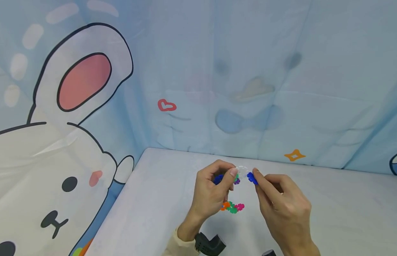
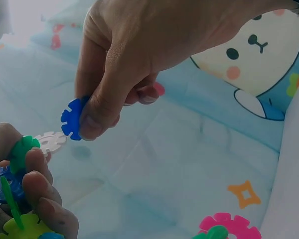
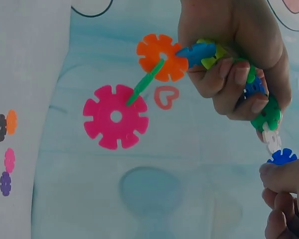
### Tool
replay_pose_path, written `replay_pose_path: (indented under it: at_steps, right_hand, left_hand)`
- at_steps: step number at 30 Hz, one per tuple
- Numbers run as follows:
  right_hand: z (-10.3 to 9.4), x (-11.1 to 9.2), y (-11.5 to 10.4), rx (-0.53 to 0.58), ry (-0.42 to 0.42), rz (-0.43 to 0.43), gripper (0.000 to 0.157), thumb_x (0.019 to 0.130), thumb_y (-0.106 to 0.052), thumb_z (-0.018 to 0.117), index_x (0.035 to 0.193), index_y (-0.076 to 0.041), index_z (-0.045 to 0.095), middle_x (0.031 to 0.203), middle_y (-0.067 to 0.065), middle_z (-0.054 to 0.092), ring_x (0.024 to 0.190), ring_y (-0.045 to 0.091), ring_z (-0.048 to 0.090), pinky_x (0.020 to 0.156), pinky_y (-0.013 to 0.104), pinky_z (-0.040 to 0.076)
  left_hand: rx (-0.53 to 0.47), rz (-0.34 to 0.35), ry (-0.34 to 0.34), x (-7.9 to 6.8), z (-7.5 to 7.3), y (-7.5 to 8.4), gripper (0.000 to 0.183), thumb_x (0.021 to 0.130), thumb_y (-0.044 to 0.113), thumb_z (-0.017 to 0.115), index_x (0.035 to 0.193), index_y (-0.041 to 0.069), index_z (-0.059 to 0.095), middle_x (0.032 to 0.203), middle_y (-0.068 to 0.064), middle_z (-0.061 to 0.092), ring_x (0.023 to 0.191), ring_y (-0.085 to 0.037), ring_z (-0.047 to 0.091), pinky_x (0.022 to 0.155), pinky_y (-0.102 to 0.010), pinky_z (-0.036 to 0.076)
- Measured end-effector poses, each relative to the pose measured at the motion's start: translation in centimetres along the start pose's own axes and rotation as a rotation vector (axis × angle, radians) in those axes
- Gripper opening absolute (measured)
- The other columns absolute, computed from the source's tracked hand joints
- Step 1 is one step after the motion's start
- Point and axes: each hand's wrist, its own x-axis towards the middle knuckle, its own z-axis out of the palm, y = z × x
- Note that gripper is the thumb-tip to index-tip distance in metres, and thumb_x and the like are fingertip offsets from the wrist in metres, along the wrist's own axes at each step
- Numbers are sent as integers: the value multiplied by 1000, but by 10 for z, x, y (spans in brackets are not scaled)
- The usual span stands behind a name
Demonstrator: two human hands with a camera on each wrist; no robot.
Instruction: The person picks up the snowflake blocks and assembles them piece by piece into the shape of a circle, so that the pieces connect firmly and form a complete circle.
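My left hand [image 1: 211,186] grips a chain of slotted plastic snowflake discs, its fingers curled round the middle. Out of that hand hangs a tail with a pink disc [image 3: 116,137], a green disc [image 3: 145,82] seen edge-on and an orange disc [image 3: 152,50]. At the chain's other end a white, see-through disc [image 2: 52,143] sticks out past the left fingertips, joined to a green disc [image 3: 267,115]. My right hand [image 1: 285,206] pinches a blue disc [image 2: 71,119] between thumb and fingers, its notched edge right at the white disc's rim. The fingers hide part of the chain.
Loose black [image 3: 0,128], orange [image 3: 11,122], pink [image 3: 9,160] and purple [image 3: 5,184] discs lie on the white table [image 1: 166,177]. A blue printed curtain [image 1: 185,71] with a cartoon rabbit stands behind and to the left.
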Motion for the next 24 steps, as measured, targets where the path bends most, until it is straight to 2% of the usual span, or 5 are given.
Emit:
replay_pose_path:
  at_steps: [7, 11, 16, 20, 24]
  right_hand:
    - [-1, 2, 2, 40, -5, -8, 38, 110, -24, 54, 101, -5, 85, 79, 11, 66, 59, 20, 59, 53, 26, 49]
    - [-1, 5, 3, 72, 28, -29, 37, 110, -23, 57, 97, -4, 85, 77, 10, 66, 59, 20, 56, 53, 23, 48]
    - [-1, 5, 5, 79, 64, -54, 34, 108, -16, 58, 94, -1, 85, 73, 10, 66, 55, 22, 57, 51, 26, 51]
    - [-1, 3, 3, 75, 53, -52, 29, 104, -10, 59, 95, 1, 84, 73, 12, 67, 55, 24, 59, 49, 28, 52]
    - [0, 2, 0, 56, 36, -46, 36, 109, -16, 57, 94, 3, 83, 73, 12, 66, 54, 23, 58, 47, 28, 50]
  left_hand:
    - [-39, 3, -21, 0, 0, 0, 13, 107, 3, 59, 104, -6, 67, 70, -21, 54, 42, -11, 47, 37, -23, 45]
    - [-99, -5, -51, 0, 2, -1, 15, 107, 4, 57, 104, -8, 66, 68, -23, 52, 40, -16, 45, 36, -24, 43]
    - [-183, -56, -82, 0, 4, -3, 18, 107, 4, 57, 103, -11, 63, 67, -26, 48, 38, -17, 43, 35, -23, 41]
    - [-223, -111, -73, 0, 5, -4, 19, 107, 4, 57, 102, -14, 61, 67, -28, 46, 39, -10, 43, 36, -20, 40]
    - [-268, -192, -59, -2, 7, -6, 21, 107, 4, 57, 101, -16, 58, 67, -19, 48, 41, -5, 44, 38, -18, 40]
